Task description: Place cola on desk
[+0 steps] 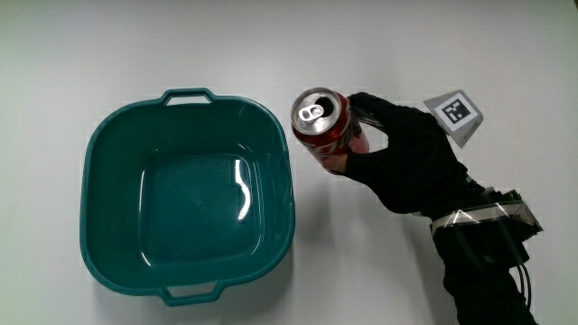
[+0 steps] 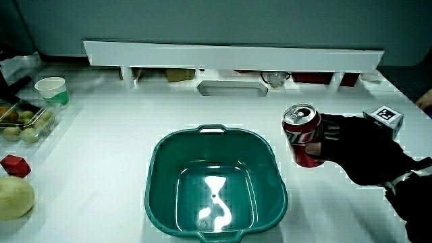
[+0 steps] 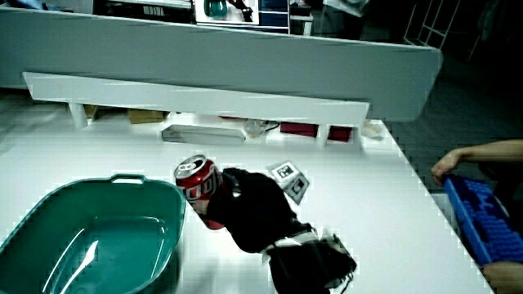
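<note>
A red cola can (image 1: 323,128) with a silver lid stands beside the teal basin (image 1: 113,158), tilted slightly toward it in the main view. The gloved hand (image 1: 397,153) wraps its fingers around the can's side, away from the basin. In both side views the can (image 2: 302,133) (image 3: 198,189) sits low at the white table surface, held by the hand (image 2: 354,150) (image 3: 253,208). Whether the can's base touches the table I cannot tell. The patterned cube (image 1: 454,114) rides on the back of the hand.
The basin (image 2: 162,169) holds nothing. A paper cup (image 2: 52,90), a box of small fruit (image 2: 23,121), a red block (image 2: 15,165) and a pale round fruit (image 2: 13,197) lie at one table edge. A low white partition shelf (image 2: 229,55) runs along the table.
</note>
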`<act>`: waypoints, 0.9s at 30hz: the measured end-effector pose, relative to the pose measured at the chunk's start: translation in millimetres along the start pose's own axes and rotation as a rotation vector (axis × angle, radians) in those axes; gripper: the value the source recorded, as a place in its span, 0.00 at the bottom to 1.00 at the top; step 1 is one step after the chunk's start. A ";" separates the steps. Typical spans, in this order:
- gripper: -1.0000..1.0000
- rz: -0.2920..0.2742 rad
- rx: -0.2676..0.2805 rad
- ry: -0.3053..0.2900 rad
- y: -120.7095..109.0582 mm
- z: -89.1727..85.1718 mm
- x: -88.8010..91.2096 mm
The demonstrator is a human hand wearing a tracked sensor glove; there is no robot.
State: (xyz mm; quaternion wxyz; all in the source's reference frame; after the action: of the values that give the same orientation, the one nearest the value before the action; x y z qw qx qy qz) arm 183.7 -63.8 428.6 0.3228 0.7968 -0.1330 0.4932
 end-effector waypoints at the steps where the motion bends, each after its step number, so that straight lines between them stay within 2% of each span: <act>1: 0.50 -0.013 0.003 0.047 -0.9 -0.2 7.7; 2: 0.50 0.026 0.011 0.116 -1.2 -0.6 15.3; 6: 0.50 0.040 0.030 0.245 -1.7 -1.5 45.9; 7: 0.50 0.051 0.040 0.294 -1.5 -2.9 54.9; 8: 0.50 0.050 0.043 0.327 -1.8 -4.7 59.8; 10: 0.50 0.038 0.042 0.349 -1.3 -7.5 71.7; 11: 0.50 0.040 0.046 0.388 -2.4 -9.6 73.4; 17: 0.50 0.005 0.042 0.431 -6.3 -17.6 96.9; 21: 0.50 -0.022 0.057 0.452 -12.5 -20.3 100.5; 23: 0.50 -0.024 0.063 0.424 -13.0 -21.2 103.8; 27: 0.50 -0.033 0.067 0.426 -14.0 -23.9 106.1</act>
State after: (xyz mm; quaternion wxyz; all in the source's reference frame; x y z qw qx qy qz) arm 225.2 -26.5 523.1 0.3249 0.6868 -0.0322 0.6494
